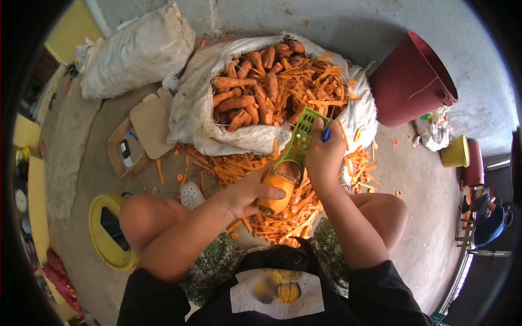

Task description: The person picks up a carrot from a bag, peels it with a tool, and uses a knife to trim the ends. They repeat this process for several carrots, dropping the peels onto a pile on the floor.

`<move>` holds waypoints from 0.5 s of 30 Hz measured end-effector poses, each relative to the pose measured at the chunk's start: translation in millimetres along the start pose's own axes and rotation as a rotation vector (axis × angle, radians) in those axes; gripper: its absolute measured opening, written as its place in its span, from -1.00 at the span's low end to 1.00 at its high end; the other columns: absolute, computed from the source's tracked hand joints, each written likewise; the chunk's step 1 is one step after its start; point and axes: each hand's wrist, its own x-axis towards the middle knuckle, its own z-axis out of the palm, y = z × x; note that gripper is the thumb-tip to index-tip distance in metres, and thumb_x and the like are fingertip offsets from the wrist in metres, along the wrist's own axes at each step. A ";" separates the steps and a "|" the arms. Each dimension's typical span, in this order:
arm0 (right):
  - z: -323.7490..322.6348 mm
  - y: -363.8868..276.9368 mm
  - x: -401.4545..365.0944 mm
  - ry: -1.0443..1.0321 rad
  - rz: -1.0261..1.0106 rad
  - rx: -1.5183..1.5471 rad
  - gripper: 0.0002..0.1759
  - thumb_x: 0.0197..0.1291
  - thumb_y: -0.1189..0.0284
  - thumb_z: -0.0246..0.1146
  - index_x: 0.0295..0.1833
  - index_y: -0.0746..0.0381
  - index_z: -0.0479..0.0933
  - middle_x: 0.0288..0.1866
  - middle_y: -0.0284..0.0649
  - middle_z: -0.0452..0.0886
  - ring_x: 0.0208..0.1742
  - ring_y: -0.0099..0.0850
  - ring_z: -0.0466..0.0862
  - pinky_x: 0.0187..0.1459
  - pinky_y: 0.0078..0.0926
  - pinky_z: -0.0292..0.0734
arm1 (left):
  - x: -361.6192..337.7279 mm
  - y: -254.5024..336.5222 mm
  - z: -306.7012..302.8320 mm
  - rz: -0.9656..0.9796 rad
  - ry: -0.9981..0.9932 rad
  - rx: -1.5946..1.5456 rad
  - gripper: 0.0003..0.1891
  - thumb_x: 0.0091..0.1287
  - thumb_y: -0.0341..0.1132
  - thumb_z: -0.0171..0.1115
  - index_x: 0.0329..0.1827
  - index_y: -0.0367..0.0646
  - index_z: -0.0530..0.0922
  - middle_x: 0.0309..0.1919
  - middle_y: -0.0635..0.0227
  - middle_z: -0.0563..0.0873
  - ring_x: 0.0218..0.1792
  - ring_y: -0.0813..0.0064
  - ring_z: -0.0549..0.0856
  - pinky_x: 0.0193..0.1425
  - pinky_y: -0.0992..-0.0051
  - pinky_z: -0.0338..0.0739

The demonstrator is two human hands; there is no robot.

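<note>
My left hand (247, 194) is wrapped round a thick orange carrot (277, 195) with a dark end, held above a heap of carrot strips (283, 225). Closed round the upper part of a green plastic peeler (300, 142) with holes in it, my right hand (327, 157) holds the tool slanting down to the carrot. The peeler's lower loop lies against the carrot's top. A small blue piece (325, 134) sticks out by my right thumb; I cannot make out what it belongs to.
Ahead stands an open white sack (190, 119) of whole carrots (255, 103) and cut strips. A full sack (138, 51) and a cardboard box (128, 157) are at left. A dark red bucket (399, 87) leans at right. A yellow bucket (98, 239) with a phone on it stands by my left knee.
</note>
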 end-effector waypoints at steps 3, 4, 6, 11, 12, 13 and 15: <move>3.2 15.8 6.9 0.065 -0.111 -0.008 -0.70 0.17 0.38 0.13 -0.51 0.33 0.28 -0.71 -0.08 0.36 -0.70 -0.28 0.35 -0.57 -0.33 0.25 | 2.6 -3.0 3.6 0.035 0.056 0.089 -0.27 -0.09 -0.40 0.37 0.18 -0.24 0.21 -0.13 0.21 0.49 -0.20 0.35 0.62 -0.27 0.42 0.63; 1.4 18.9 16.8 0.110 -0.067 -0.093 -0.71 0.15 0.40 0.14 -0.50 0.33 0.27 -0.71 -0.07 0.37 -0.68 -0.23 0.38 -0.57 -0.31 0.26 | 1.4 -2.9 5.2 0.028 0.035 0.119 -0.24 -0.10 -0.41 0.35 0.21 -0.22 0.17 -0.12 0.21 0.48 -0.20 0.35 0.62 -0.27 0.43 0.63; -6.8 22.2 30.6 0.131 -0.004 -0.111 -0.73 0.13 0.42 0.13 -0.49 0.33 0.26 -0.70 -0.05 0.37 -0.66 -0.14 0.40 -0.56 -0.27 0.28 | 1.7 -1.1 8.8 0.016 0.011 0.153 -0.21 -0.10 -0.41 0.34 0.25 -0.21 0.14 -0.10 0.21 0.47 -0.20 0.35 0.61 -0.27 0.44 0.63; -8.5 29.5 50.1 0.227 -0.071 -0.202 -0.73 0.13 0.43 0.13 -0.50 0.34 0.27 -0.67 -0.04 0.40 -0.66 -0.16 0.40 -0.56 -0.27 0.28 | 4.8 8.2 16.5 -0.017 0.061 0.148 -0.12 -0.11 -0.38 0.37 0.31 -0.16 0.06 -0.07 0.22 0.46 -0.20 0.38 0.61 -0.19 0.43 0.57; -13.9 31.6 59.8 0.314 -0.039 -0.200 -0.74 0.15 0.41 0.11 -0.48 0.35 0.29 -0.66 -0.05 0.41 -0.65 -0.19 0.42 -0.55 -0.28 0.28 | 1.1 8.7 17.4 -0.017 0.060 0.150 -0.12 -0.11 -0.38 0.37 0.31 -0.16 0.06 -0.07 0.22 0.46 -0.20 0.38 0.61 -0.19 0.43 0.57; -21.1 35.1 70.2 0.402 -0.006 -0.198 -0.74 0.17 0.40 0.09 -0.46 0.36 0.31 -0.65 -0.07 0.43 -0.65 -0.23 0.43 -0.54 -0.29 0.29 | -5.4 7.1 17.3 0.007 -0.023 0.231 -0.10 -0.12 -0.37 0.38 0.32 -0.15 0.05 -0.07 0.22 0.47 -0.20 0.38 0.60 -0.17 0.42 0.55; -42.3 40.5 93.4 0.482 0.190 0.086 -0.63 0.26 0.26 0.03 -0.43 0.38 0.41 -0.65 -0.18 0.42 -0.61 -0.43 0.28 -0.51 -0.41 0.26 | -11.2 3.9 16.3 0.020 -0.111 0.320 -0.09 -0.12 -0.37 0.39 0.32 -0.14 0.05 -0.06 0.22 0.47 -0.21 0.39 0.60 -0.14 0.41 0.53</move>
